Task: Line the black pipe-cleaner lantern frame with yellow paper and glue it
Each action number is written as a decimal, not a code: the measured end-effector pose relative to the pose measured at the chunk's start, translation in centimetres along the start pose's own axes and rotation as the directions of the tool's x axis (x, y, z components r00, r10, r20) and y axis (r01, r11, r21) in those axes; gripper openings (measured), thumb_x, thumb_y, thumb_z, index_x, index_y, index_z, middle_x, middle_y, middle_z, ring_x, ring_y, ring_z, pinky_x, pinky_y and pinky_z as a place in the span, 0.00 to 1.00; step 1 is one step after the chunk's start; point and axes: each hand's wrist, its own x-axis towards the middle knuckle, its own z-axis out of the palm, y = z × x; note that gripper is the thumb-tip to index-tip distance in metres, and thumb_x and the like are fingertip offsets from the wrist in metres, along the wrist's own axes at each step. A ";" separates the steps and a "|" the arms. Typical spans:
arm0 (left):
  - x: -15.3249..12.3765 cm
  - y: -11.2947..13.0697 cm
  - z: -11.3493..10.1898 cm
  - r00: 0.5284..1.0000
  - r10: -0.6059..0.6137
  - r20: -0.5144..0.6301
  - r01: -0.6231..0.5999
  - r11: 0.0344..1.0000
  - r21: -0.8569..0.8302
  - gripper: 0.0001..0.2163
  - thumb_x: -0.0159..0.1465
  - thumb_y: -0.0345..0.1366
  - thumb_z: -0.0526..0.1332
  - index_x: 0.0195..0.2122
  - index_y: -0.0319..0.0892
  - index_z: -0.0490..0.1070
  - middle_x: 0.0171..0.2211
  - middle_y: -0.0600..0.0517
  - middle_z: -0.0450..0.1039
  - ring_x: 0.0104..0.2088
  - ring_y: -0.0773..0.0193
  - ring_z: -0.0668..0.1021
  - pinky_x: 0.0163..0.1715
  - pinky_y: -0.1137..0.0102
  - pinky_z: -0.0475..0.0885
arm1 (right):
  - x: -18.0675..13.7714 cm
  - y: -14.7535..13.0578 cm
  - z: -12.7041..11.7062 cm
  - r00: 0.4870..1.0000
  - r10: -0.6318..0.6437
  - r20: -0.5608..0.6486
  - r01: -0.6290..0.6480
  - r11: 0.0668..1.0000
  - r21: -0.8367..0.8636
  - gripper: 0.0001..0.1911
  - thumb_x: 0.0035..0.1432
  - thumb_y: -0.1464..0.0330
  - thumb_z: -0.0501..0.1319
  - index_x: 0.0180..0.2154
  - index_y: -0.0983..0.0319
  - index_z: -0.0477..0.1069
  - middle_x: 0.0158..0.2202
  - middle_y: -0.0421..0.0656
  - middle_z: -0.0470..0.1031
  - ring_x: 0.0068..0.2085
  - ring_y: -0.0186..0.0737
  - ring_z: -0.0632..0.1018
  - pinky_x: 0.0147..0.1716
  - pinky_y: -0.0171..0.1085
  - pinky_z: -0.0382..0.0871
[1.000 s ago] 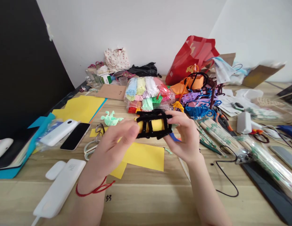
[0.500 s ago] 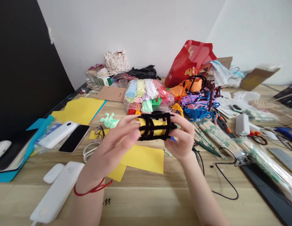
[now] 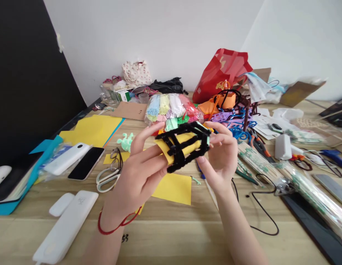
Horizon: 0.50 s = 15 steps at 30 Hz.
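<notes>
Both hands hold a black pipe-cleaner cage point(image 3: 184, 145) with a rolled yellow paper point(image 3: 184, 142) inside it, raised above the wooden table point(image 3: 187, 232). My left hand point(image 3: 137, 176), with a red string at the wrist, grips the cage's left end with its fingers along the underside. My right hand point(image 3: 222, 156) pinches the right end between thumb and fingers. The cage is tilted, its right end higher. A yellow paper sheet point(image 3: 175, 188) lies on the table just below the hands.
Scissors point(image 3: 108, 178), glasses, a black phone point(image 3: 83, 163) and white power banks point(image 3: 64, 228) lie at the left. A bag of coloured pipe cleaners point(image 3: 171, 106), a red bag point(image 3: 223, 70), bundled sticks point(image 3: 270, 162), pliers and a black cable point(image 3: 263, 209) lie behind and to the right.
The cage has been lifted slightly and turned from level to tilted, right end up. Both hands shifted their grip and came closer to the camera.
</notes>
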 end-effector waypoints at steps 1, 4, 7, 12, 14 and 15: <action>0.0 -0.1 0.0 1.000 0.001 -0.004 -0.001 1.000 -0.030 0.12 0.69 0.24 0.57 0.48 0.46 0.75 0.50 0.50 0.78 0.69 0.55 0.62 0.67 0.55 0.63 | 0.0 -0.1 0.0 0.999 0.036 0.030 -0.037 0.999 0.036 0.14 0.59 0.65 0.66 0.46 0.53 0.67 0.57 0.47 0.68 0.57 0.50 0.74 0.51 0.52 0.78; 0.0 -0.4 -0.1 1.000 0.003 -0.013 -0.004 0.992 -0.126 0.14 0.69 0.25 0.57 0.52 0.47 0.74 0.50 0.51 0.79 0.68 0.55 0.65 0.67 0.55 0.62 | 0.0 -0.3 -0.2 0.996 0.076 0.035 -0.079 0.992 0.094 0.13 0.59 0.68 0.67 0.44 0.53 0.69 0.54 0.45 0.71 0.54 0.46 0.76 0.47 0.45 0.80; 0.2 -0.2 -0.5 0.999 -0.012 0.037 0.019 0.979 -0.205 0.15 0.71 0.28 0.55 0.54 0.47 0.74 0.48 0.51 0.80 0.67 0.53 0.66 0.68 0.54 0.60 | 0.0 -0.7 -0.3 0.995 0.093 -0.020 -0.091 0.992 0.088 0.12 0.58 0.70 0.68 0.43 0.53 0.73 0.50 0.44 0.74 0.51 0.43 0.78 0.44 0.43 0.81; 0.3 0.2 -0.4 0.991 -0.121 0.058 0.134 0.933 -0.333 0.12 0.72 0.34 0.53 0.46 0.49 0.77 0.36 0.54 0.80 0.49 0.55 0.79 0.62 0.55 0.68 | 0.2 -1.7 -0.5 0.978 0.203 0.044 -0.207 0.971 0.123 0.07 0.60 0.71 0.67 0.40 0.53 0.79 0.54 0.43 0.77 0.56 0.47 0.77 0.51 0.49 0.79; 0.0 0.1 -0.1 0.979 -0.199 0.040 0.200 0.910 -0.363 0.09 0.72 0.37 0.56 0.44 0.49 0.77 0.34 0.55 0.80 0.43 0.56 0.81 0.57 0.56 0.73 | 0.2 -1.9 -0.4 0.966 0.248 0.074 -0.256 0.955 0.150 0.06 0.60 0.70 0.68 0.38 0.53 0.79 0.55 0.43 0.76 0.57 0.48 0.77 0.53 0.51 0.77; -0.1 0.0 0.1 0.971 -0.238 0.024 0.230 0.899 -0.373 0.08 0.71 0.38 0.58 0.44 0.50 0.77 0.35 0.54 0.80 0.44 0.55 0.81 0.55 0.56 0.75 | 0.1 -1.9 -0.4 0.963 0.262 0.061 -0.268 0.951 0.151 0.04 0.59 0.69 0.68 0.37 0.53 0.80 0.55 0.43 0.77 0.56 0.48 0.77 0.53 0.51 0.77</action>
